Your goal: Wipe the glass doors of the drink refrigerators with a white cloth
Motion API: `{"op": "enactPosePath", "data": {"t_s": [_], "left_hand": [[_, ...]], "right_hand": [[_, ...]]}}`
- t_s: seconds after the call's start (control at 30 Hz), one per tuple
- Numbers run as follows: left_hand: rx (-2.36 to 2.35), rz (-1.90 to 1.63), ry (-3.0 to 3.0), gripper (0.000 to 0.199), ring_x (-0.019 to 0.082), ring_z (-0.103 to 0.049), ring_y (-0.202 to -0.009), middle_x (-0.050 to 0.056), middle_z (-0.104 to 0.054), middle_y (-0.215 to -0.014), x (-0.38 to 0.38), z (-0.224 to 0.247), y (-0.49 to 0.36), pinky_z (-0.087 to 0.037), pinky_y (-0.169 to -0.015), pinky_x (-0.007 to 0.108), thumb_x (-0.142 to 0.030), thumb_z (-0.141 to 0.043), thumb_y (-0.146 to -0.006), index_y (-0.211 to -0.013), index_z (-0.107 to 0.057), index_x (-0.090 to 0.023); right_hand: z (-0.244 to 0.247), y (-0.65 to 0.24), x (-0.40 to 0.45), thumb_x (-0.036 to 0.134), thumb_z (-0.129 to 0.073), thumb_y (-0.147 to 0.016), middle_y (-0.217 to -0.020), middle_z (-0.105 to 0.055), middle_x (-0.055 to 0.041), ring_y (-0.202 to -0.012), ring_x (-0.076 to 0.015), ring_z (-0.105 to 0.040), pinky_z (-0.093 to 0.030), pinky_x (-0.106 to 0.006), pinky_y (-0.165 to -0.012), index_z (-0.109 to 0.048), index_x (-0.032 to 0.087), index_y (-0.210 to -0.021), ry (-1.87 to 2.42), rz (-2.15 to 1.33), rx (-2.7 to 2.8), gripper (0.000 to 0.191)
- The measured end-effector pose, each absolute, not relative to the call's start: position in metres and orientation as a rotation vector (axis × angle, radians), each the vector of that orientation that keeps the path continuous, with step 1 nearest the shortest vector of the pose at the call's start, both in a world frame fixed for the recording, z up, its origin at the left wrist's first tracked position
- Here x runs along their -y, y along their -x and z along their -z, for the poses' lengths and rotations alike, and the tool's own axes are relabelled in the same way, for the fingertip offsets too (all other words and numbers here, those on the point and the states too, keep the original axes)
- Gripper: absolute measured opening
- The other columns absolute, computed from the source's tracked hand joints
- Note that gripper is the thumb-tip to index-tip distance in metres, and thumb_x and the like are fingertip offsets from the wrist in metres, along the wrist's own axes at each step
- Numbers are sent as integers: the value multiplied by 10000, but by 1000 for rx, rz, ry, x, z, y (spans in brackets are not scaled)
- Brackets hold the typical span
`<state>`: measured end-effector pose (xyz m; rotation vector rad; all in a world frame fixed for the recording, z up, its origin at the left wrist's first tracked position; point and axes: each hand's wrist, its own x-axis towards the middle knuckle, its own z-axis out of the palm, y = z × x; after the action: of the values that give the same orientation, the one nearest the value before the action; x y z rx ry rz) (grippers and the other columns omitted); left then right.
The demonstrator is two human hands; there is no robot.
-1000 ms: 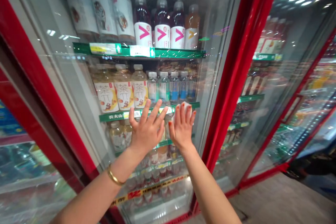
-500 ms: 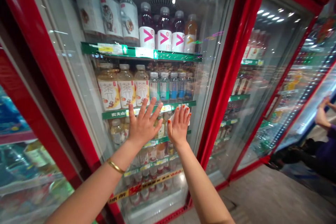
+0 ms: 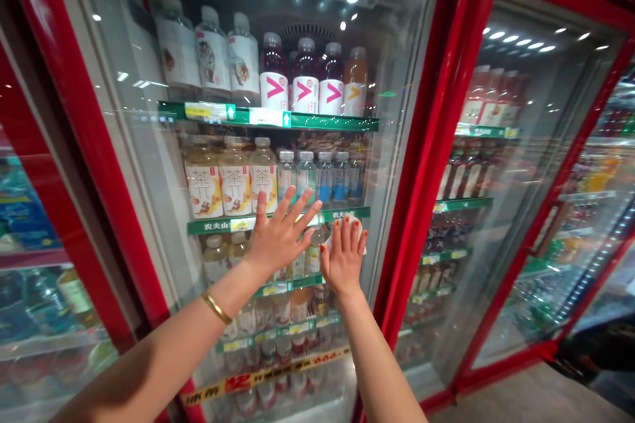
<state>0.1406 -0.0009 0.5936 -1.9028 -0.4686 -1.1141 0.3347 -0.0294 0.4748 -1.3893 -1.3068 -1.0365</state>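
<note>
Spread fingers of my left hand (image 3: 280, 234) lie over the glass door (image 3: 397, 112) of a drinks fridge, with nothing held; a gold bangle (image 3: 217, 308) is on that wrist. To its right, my right hand (image 3: 344, 261), with orange nails, presses a white cloth or tissue (image 3: 330, 236) flat against the glass. The cloth shows around the fingertips, and the palm hides the rest. Behind the glass are tea bottles (image 3: 236, 182), small blue-labelled bottles (image 3: 325, 177) and bottles with a pink V mark (image 3: 305, 89).
Red frames (image 3: 421, 139) border the door on both sides. Another fridge door (image 3: 540, 106) stands to the right, and more shelved drinks (image 3: 44, 297) are at the left. A yellow printed strip (image 3: 278, 373) crosses the glass low down. Grey floor (image 3: 496, 396) shows at bottom right.
Both hands have shifted slightly right and down in the picture, the white cloth still under my right hand. The view has turned, and the other person at the right is mostly out of sight.
</note>
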Motion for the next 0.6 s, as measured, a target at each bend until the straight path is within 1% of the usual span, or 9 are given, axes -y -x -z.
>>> {"op": "enactPosePath", "data": {"t_s": [0.07, 0.17, 0.23, 0.3, 0.37, 0.43, 0.47, 0.53, 0.6], "left_hand": [[468, 1115, 1889, 838, 227, -1, -1750, 29, -381, -1774, 0, -592, -139, 126, -1406, 643, -454, -620, -1046, -1766, -215, -313], [477, 1140, 1896, 829, 224, -109, -1744, 18, -443, -1742, 6, -588, -135, 85, -1421, 613, -434, -631, -1045, -1762, -225, -339], [575, 1185, 1918, 821, 241, -212, -1726, 14, -458, -1735, 12, -582, -132, 55, -1424, 604, -415, -638, -1042, -1757, -236, -371], [715, 1249, 1919, 806, 267, -279, -1706, 18, -443, -1745, 17, -573, -129, 40, -1419, 614, -408, -641, -1041, -1749, -255, -401], [788, 1296, 1893, 800, 279, -266, -1710, 24, -422, -1756, 16, -562, -127, 58, -1411, 625, -417, -636, -1045, -1748, -255, -407], [784, 1308, 1864, 804, 273, -209, -1726, 22, -411, -1761, 11, -554, -127, 91, -1407, 624, -429, -624, -1050, -1754, -236, -397], [776, 1301, 1855, 807, 269, -180, -1733, 19, -404, -1764, 8, -551, -127, 108, -1405, 623, -435, -616, -1052, -1757, -226, -391], [770, 1285, 1843, 811, 265, -136, -1741, 10, -392, -1770, 4, -548, -129, 127, -1404, 627, -442, -607, -1053, -1760, -214, -383], [771, 1277, 1838, 816, 263, -115, -1744, 6, -383, -1775, 5, -549, -129, 136, -1404, 625, -444, -606, -1052, -1762, -210, -377]], "right_hand": [[-466, -348, 35, 396, -367, -1132, -1883, -73, -120, -1751, -346, -23, -202, -745, -1354, 36, 273, -1790, 1420, 952, 1188, 781], [-491, -360, 31, 384, -295, -1140, -1872, 40, -185, -1743, -403, 39, -205, -836, -1301, 131, 220, -1772, 1475, 802, 968, 780], [-518, -348, 24, 374, -301, -1135, -1869, 61, -192, -1740, -414, 52, -179, -833, -1310, 140, 193, -1767, 1467, 806, 998, 792], [-533, -327, 20, 378, -371, -1123, -1879, -15, -152, -1746, -389, 6, -148, -770, -1354, 88, 221, -1780, 1428, 886, 1179, 817], [-526, -312, 22, 389, -446, -1105, -1880, -111, -97, -1750, -346, -41, -122, -689, -1393, 15, 262, -1791, 1351, 1021, 1404, 837], [-507, -316, 29, 396, -471, -1099, -1880, -136, -59, -1753, -311, -41, -118, -638, -1408, -18, 285, -1794, 1308, 1107, 1498, 837], [-498, -324, 33, 394, -461, -1104, -1882, -118, -61, -1754, -310, -28, -129, -641, -1405, -10, 277, -1794, 1327, 1102, 1473, 832], [-494, -345, 37, 384, -412, -1122, -1885, -45, -102, -1752, -341, -1, -170, -705, -1378, 39, 243, -1789, 1420, 1005, 1313, 817], [-511, -355, 36, 379, -356, -1138, -1879, 21, -144, -1747, -380, 26, -194, -787, -1336, 96, 221, -1778, 1483, 906, 1146, 799]]}}
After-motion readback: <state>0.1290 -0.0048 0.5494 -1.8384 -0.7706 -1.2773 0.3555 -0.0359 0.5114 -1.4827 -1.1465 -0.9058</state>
